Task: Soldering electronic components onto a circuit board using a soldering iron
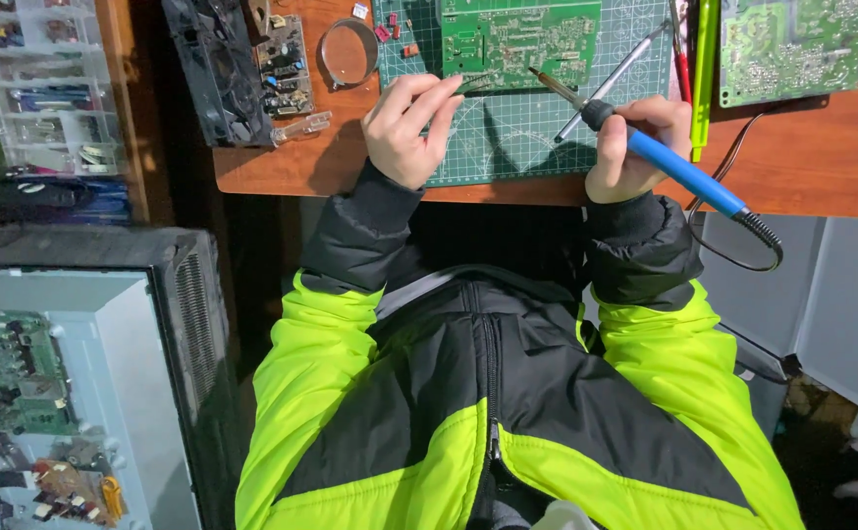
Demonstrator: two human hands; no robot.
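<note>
A green circuit board (519, 39) lies on a green cutting mat (522, 128) on the wooden desk (822, 157). My left hand (407, 128) pinches the board's near edge with its fingertips. My right hand (633, 147) grips a blue-handled soldering iron (665, 157), whose metal tip (545, 80) points at the board's near edge, close to my left fingers. The iron's black cord (753, 245) loops off the desk edge. A thin metal tool (611, 83) lies on the mat beside my right hand.
A second green circuit board (790, 47) sits at the far right, with pens (704, 69) beside it. A roll of clear tape (348, 51), a small component board (282, 64) and a black fan (215, 69) lie at left. Parts drawers (41, 83) and an opened appliance (26, 393) stand left.
</note>
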